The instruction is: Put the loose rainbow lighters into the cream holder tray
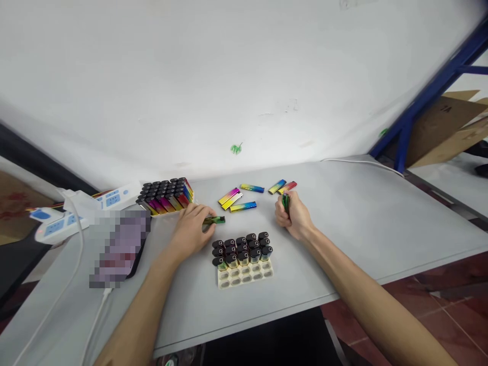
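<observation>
My left hand (193,227) is at the centre left, its fingers and thumb closed round a green lighter (216,220) whose dark end sticks out to the right. Farther right, my right hand (292,216) is a fist round another green lighter (285,201), held upright above the table. Between and below the hands stands a cream tray (246,279); black-capped lighters (243,258) fill its back rows, and its front two rows show bare slots. Several shiny multicoloured lighters (243,206) lie loose behind, between my hands.
A full block of lighters (168,195) stands at the back left. Left of it are a power strip (112,199) and a phone (121,246) with a white cable (95,317). A thin cable (366,162) runs along the back right, near a blue metal frame (404,145).
</observation>
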A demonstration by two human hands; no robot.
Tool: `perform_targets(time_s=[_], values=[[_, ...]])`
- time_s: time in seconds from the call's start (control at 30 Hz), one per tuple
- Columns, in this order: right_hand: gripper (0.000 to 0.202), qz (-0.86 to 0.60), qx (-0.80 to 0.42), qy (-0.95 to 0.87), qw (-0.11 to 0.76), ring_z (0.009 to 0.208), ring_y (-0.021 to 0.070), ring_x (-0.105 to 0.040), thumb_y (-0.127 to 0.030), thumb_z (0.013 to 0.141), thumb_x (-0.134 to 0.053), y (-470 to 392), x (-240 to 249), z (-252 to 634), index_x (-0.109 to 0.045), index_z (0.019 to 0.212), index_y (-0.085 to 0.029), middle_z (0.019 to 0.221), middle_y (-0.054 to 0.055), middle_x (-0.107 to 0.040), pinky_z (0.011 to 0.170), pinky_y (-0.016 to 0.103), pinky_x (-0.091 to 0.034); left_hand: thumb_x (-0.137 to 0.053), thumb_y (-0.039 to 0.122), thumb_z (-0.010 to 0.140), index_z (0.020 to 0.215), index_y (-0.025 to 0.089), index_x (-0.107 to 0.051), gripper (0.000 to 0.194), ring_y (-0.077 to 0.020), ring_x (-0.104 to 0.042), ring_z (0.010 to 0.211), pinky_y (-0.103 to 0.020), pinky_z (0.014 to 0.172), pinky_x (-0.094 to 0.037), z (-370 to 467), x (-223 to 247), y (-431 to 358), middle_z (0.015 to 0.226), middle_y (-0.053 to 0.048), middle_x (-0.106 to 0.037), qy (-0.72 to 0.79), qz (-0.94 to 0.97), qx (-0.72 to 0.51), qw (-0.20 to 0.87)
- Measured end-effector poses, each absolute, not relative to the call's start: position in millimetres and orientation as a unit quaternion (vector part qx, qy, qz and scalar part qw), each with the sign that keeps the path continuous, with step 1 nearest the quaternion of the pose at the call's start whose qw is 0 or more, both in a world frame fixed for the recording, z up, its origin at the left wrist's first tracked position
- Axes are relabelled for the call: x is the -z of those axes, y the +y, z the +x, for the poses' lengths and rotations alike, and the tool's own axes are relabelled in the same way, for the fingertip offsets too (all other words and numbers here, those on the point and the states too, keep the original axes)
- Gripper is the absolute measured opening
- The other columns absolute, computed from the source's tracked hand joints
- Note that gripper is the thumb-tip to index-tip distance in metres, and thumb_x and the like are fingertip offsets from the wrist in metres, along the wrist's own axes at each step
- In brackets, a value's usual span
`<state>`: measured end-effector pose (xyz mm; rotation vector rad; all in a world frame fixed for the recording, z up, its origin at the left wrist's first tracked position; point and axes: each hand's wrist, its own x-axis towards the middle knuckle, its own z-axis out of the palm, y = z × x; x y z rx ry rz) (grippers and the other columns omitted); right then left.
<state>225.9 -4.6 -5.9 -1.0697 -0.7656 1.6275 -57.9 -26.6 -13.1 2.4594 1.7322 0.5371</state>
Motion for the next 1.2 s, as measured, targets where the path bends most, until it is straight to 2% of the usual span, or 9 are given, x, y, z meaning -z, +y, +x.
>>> perform_targets(time_s=[0.1,0.17,0.23,0.3,0.5,0.6,0.7,0.97,1.2], values=[[0.049,-0.422,-0.675,-0.354,0.491,0.039,0.0075,-0.029,-0.065,0.085,-0.048,-3,9,227,-0.054,0.066,-0.02,0.049,-0.006,-0.038,0.038,0.022,-0.026,-0.057,0.023,0.083,0.09,0.022,-0.059,0.007,-0.0261,-0.055,0.099,-0.041,0.088,-0.045,-56,14,-27,0.096,-0.006,-0.064,0.568,0.799,-0.187,0.07],[0.046,-0.407,-0.67,-0.4,0.475,0.053,0.0104,-0.046,-0.064,0.083,-0.054,-4,9,229,-0.062,0.079,-0.019,0.063,-0.002,-0.05,0.052,0.024,-0.042,-0.057,0.024,0.083,0.09,0.022,-0.058,0.007,-0.0253,-0.056,0.096,-0.04,0.086,-0.046,-53,15,-27,0.094,-0.006,-0.062,0.572,0.793,-0.193,0.081],[0.039,-0.411,-0.629,-0.462,0.472,0.07,0.0127,-0.053,-0.057,0.082,-0.063,-8,5,232,-0.065,0.087,-0.018,0.077,0.0,-0.056,0.068,0.026,-0.047,-0.057,0.025,0.084,0.09,0.022,-0.058,0.007,-0.0248,-0.057,0.094,-0.04,0.086,-0.046,-50,15,-29,0.093,-0.005,-0.062,0.575,0.788,-0.203,0.085],[0.03,-0.425,-0.561,-0.536,0.466,0.076,0.0129,-0.052,-0.048,0.082,-0.069,-16,-7,237,-0.066,0.088,-0.019,0.082,0.0,-0.058,0.072,0.027,-0.045,-0.057,0.025,0.084,0.09,0.022,-0.058,0.007,-0.0243,-0.058,0.093,-0.04,0.087,-0.046,-48,15,-30,0.092,-0.004,-0.063,0.573,0.786,-0.217,0.086],[0.017,-0.405,-0.477,-0.652,0.428,0.065,0.0149,-0.054,-0.036,0.08,-0.075,-70,-76,244,-0.067,0.088,-0.023,0.084,0.003,-0.062,0.056,0.03,-0.046,-0.055,0.024,0.086,0.105,0.023,-0.06,0.02,-0.0231,-0.062,0.092,-0.037,0.083,-0.048,-45,18,-30,0.097,-0.004,-0.068,0.569,0.779,-0.249,0.089],[0.016,-0.386,-0.419,-0.72,0.396,0.078,0.0187,-0.063,-0.031,0.081,-0.075,-102,-97,228,-0.068,0.096,-0.026,0.092,0.003,-0.067,0.068,0.034,-0.054,-0.053,0.022,0.088,0.112,0.023,-0.061,0.026,-0.0232,-0.062,0.097,-0.037,0.085,-0.049,-44,17,-31,0.102,-0.005,-0.069,0.55,0.786,-0.267,0.091],[0.023,-0.375,-0.331,-0.795,0.342,0.086,0.019,-0.066,-0.03,0.082,-0.074,-123,-90,202,-0.066,0.104,-0.029,0.094,0.001,-0.07,0.075,0.033,-0.056,-0.052,0.021,0.088,0.112,0.021,-0.062,0.026,-0.0235,-0.062,0.101,-0.037,0.088,-0.049,-43,16,-32,0.106,-0.005,-0.07,0.536,0.79,-0.283,0.093],[0.012,-0.408,-0.184,-0.847,0.286,0.063,0.0145,-0.065,-0.024,0.092,-0.062,-136,-32,154,-0.06,0.103,-0.02,0.094,0.005,-0.068,0.049,0.027,-0.049,-0.053,0.023,0.088,0.111,0.024,-0.063,0.025,-0.0225,-0.063,0.099,-0.036,0.088,-0.05,-40,16,-35,0.109,-0.003,-0.07,0.539,0.784,-0.288,0.108],[0.011,-0.414,-0.06,-0.877,0.237,0.064,0.0163,-0.064,-0.024,0.097,-0.053,-140,-26,152,-0.062,0.099,-0.019,0.088,0.005,-0.066,0.05,0.03,-0.045,-0.054,0.021,0.089,0.113,0.024,-0.063,0.026,-0.0238,-0.062,0.105,-0.039,0.092,-0.049,-39,14,-36,0.113,-0.004,-0.069,0.54,0.784,-0.284,0.115]])
